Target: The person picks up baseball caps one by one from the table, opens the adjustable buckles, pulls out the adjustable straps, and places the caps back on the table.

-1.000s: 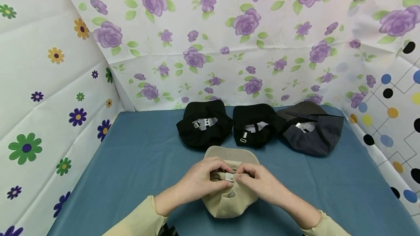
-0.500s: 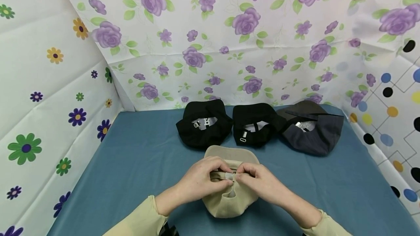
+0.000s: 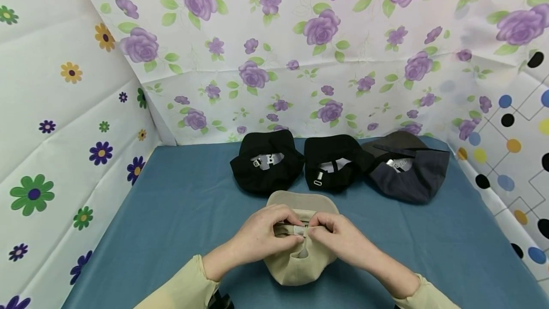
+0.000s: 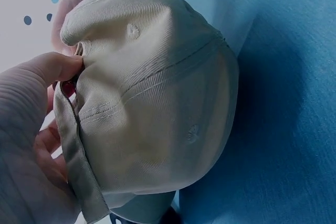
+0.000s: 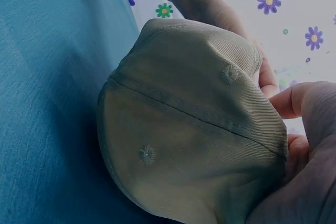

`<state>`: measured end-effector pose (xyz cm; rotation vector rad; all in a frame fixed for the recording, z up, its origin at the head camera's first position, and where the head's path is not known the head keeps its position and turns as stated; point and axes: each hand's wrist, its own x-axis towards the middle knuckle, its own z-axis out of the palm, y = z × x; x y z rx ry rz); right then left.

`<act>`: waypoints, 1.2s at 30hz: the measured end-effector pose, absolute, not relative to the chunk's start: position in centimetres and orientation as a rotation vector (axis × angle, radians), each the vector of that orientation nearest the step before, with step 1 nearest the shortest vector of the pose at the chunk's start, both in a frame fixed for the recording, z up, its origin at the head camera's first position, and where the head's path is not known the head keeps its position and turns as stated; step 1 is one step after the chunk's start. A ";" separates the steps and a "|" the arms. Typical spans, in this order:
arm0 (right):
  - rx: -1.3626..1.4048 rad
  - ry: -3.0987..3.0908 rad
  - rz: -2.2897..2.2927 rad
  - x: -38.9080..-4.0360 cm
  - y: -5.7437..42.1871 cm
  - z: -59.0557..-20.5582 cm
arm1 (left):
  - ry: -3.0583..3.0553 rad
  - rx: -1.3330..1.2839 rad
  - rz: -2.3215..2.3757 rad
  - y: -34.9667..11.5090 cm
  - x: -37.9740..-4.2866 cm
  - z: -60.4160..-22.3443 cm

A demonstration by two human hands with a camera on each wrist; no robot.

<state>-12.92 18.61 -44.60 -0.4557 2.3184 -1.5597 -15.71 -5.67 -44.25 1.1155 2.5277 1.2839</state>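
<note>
A beige baseball cap (image 3: 296, 271) sits at the front middle of the table, its brim pointing away from me and its back opening facing up. At its back strap (image 4: 79, 166), a pale silvery buckle (image 3: 299, 230) shows between my hands. My left hand (image 3: 259, 235) pinches the strap at the buckle between thumb and fingers. From the other side, my right hand (image 3: 345, 240) pinches the strap close to the buckle. The strap's end is hidden behind the fingertips. Stitched eyelets on the cap's crown (image 5: 173, 124) appear in the right wrist view.
Behind the beige cap, a black cap (image 3: 261, 185), another black cap (image 3: 332, 144) and a dark grey cap (image 3: 407, 187) stand in a row. Blue cloth (image 3: 188, 190) covers the table. Patterned sheets (image 3: 283, 32) hang at the back and both sides.
</note>
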 end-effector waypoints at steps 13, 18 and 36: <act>-0.442 2.337 -1.567 -13.0 18.6 -44.4 | 2.505 1.071 1.301 -5.7 -15.7 -44.2; -0.429 2.346 -1.560 -13.0 18.5 -44.4 | 2.434 0.968 1.358 -5.7 -15.6 -44.1; -0.395 2.376 -1.570 -13.0 18.2 -44.2 | 2.452 0.993 1.342 -5.9 -15.4 -44.1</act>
